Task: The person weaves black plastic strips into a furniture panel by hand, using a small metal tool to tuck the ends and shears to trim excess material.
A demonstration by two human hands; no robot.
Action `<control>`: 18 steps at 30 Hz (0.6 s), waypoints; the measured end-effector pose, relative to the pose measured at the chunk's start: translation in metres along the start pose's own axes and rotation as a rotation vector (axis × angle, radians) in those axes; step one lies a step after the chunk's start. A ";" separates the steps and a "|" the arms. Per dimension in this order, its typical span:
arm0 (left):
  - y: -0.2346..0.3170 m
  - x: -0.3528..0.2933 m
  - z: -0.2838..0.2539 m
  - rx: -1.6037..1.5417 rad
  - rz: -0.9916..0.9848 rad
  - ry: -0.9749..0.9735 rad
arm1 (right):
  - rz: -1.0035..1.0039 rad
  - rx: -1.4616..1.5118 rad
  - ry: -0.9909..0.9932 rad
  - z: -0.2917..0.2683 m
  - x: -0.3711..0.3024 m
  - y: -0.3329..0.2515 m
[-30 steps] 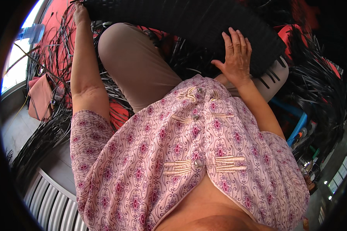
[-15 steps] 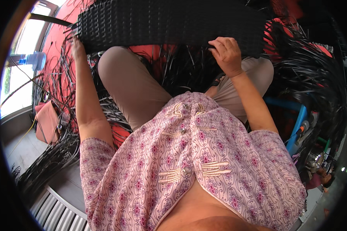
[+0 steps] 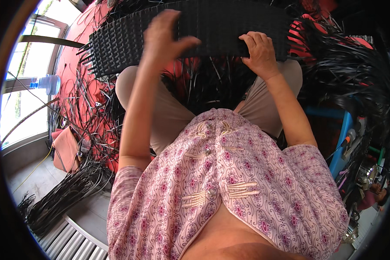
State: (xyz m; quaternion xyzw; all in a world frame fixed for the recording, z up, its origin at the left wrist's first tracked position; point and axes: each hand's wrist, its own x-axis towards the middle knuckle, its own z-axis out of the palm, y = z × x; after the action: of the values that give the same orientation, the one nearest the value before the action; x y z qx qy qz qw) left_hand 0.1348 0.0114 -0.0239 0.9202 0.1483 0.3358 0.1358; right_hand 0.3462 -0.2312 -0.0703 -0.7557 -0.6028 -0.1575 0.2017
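Observation:
A long woven panel (image 3: 117, 43) of flat black strips lies across the top of the view, over my knees. Loose strip ends stick out at its left and right ends. My left hand (image 3: 162, 41) is over the panel's left-middle part, thumb spread away from the fingers; it is a little blurred and grips nothing. I cannot tell if it touches the weave. On the right, my right hand (image 3: 261, 54) has its fingers bent over the panel's near edge, the thumb at the lower side, holding it.
Loose black strips (image 3: 351, 82) pile up at the right, with more on the red floor covering. A bundle of strips (image 3: 69, 195) lies lower left, near a pink bag (image 3: 66, 149) and a slatted grey seat (image 3: 73, 242). A blue crate (image 3: 343, 138) stands at the right.
My left hand has left the panel's left end and moved right, over the weave. The panel's left end sits lower in view. My right hand stays at the near edge.

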 end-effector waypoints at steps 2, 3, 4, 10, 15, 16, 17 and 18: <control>0.052 0.001 0.042 -0.010 0.071 -0.100 | 0.020 0.038 -0.019 0.000 -0.001 0.003; 0.062 -0.003 0.061 -0.004 0.123 -0.122 | 0.003 0.040 -0.001 -0.002 -0.002 0.003; 0.063 -0.008 0.072 0.056 0.105 -0.154 | -0.014 0.041 0.017 -0.003 -0.002 0.000; 0.068 -0.007 0.092 0.155 0.062 -0.228 | 0.157 -0.080 0.028 -0.017 -0.014 0.020; 0.066 -0.009 0.093 0.126 0.080 -0.176 | 0.090 -0.125 -0.028 -0.015 -0.013 0.034; 0.065 -0.009 0.092 0.111 0.080 -0.173 | 0.080 -0.118 -0.019 -0.014 -0.015 0.037; 0.065 -0.012 0.093 0.095 0.081 -0.169 | 0.070 -0.111 -0.009 -0.012 -0.018 0.037; 0.064 -0.013 0.091 0.097 0.099 -0.144 | 0.062 -0.107 0.017 -0.014 -0.018 0.034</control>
State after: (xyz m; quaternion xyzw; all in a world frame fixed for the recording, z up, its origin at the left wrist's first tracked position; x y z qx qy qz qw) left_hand 0.1969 -0.0662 -0.0763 0.9536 0.1085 0.2677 0.0847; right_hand 0.3758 -0.2603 -0.0710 -0.7823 -0.5683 -0.1895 0.1709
